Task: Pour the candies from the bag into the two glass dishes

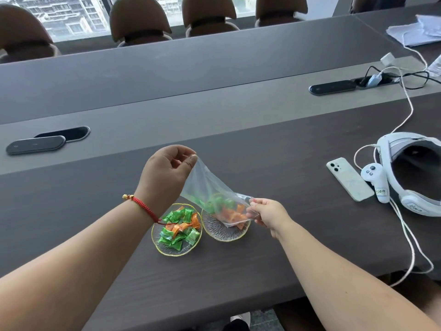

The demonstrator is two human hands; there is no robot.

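A clear plastic bag (205, 185) hangs tilted over the right glass dish (226, 232), with green and orange wrapped candies gathered at its lower end. My left hand (164, 173) pinches the bag's upper corner, raised above the table. My right hand (265, 213) pinches the bag's low end just over the right dish's rim. An orange candy shows at the bag's mouth above that dish. The left glass dish (176, 250), gold-rimmed, holds a heap of green and orange candies.
A white phone (349, 179), a white controller (375, 182) and a white headset (415, 173) with cables lie at the right. Dark socket covers (35, 144) sit in the table's grey middle strip. Brown chairs line the far side.
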